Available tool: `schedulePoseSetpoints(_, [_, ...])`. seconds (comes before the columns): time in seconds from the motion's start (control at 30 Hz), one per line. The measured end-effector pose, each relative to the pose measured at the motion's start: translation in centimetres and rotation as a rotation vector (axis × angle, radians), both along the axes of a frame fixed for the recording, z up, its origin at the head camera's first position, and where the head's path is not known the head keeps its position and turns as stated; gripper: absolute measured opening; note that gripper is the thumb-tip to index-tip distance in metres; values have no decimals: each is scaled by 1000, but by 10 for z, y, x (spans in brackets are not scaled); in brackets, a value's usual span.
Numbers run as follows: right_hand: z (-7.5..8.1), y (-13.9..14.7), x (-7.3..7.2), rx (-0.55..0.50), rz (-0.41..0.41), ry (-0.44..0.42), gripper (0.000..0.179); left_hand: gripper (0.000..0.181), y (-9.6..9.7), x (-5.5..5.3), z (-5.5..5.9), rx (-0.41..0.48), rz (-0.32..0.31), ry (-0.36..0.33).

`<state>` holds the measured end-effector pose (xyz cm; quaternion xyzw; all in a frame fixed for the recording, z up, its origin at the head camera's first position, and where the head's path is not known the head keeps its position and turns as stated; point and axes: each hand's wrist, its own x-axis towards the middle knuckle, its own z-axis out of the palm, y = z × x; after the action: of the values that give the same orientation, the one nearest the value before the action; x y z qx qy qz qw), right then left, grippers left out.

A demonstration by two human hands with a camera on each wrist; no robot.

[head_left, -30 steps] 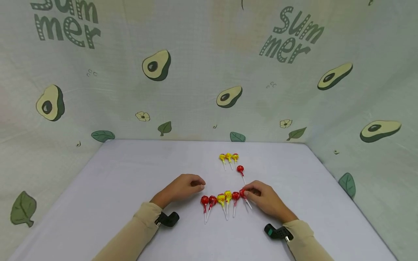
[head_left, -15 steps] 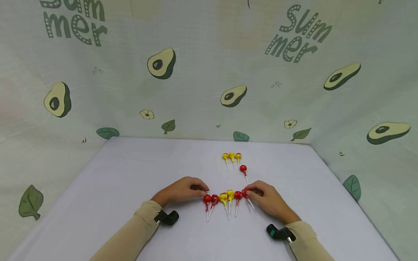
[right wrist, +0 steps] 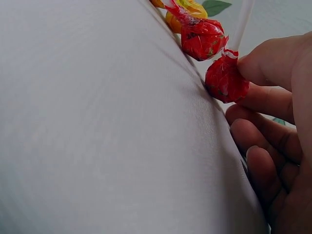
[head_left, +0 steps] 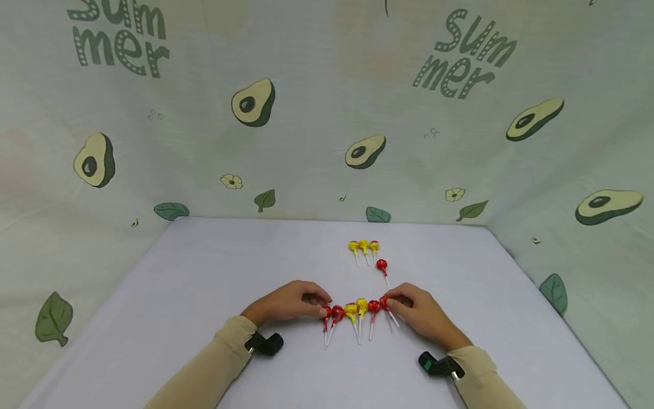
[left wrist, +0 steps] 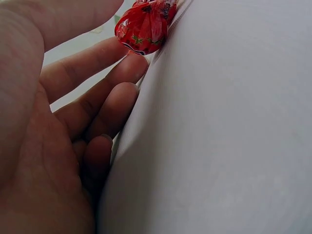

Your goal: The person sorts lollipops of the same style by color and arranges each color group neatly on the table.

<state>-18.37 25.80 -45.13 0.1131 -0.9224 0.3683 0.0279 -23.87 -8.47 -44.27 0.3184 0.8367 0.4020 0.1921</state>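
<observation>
A row of lollipops lies on the white table, heads away from me, sticks pointing towards me. My left hand (head_left: 293, 302) has thumb and forefinger about the head of the leftmost red lollipop (head_left: 327, 313), seen close in the left wrist view; its other fingers bend loosely near the tabletop. At the row's right end, my right hand (head_left: 421, 315) pinches a red lollipop (right wrist: 226, 80) by its head, stick slanting towards me. Between the hands lie another red lollipop (head_left: 338, 313), two yellow lollipops (head_left: 361, 307) and a red lollipop (head_left: 374, 307).
Farther back on the table (head_left: 245, 250) three yellow lollipops (head_left: 364, 245) lie side by side. A single red lollipop (head_left: 381, 265) lies between them and my right hand. A printed cloth (head_left: 306, 113) hangs behind the table and along its sides.
My left hand has moved right and slightly towards me, from beside the row onto the leftmost red lollipop. My right hand stays on its lollipop. The head view has shifted slightly.
</observation>
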Motion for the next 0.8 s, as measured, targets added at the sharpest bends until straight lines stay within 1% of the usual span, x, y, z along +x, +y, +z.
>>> schedulePoseSetpoints(0.2, [1, -2, 1, -24, 15, -6, 14, 27, -1, 1, 1, -11, 5, 3])
schedulePoseSetpoints(0.37, [2, 0, 0, -14, -2, -6, 13, 27, -1, 0, 2, -21, -9, 37])
schedulePoseSetpoints(0.43, [2, 1, -1, -12, 6, -5, 13, 26, -1, 0, 2, -23, -7, 42])
schedulePoseSetpoints(0.53, [1, 1, -1, -11, 14, -8, 14, 26, -1, 0, 1, -26, -12, 36])
schedulePoseSetpoints(0.8, [-1, 1, 0, 2, -4, -1, 13, 27, 0, -2, -1, -16, -28, 28])
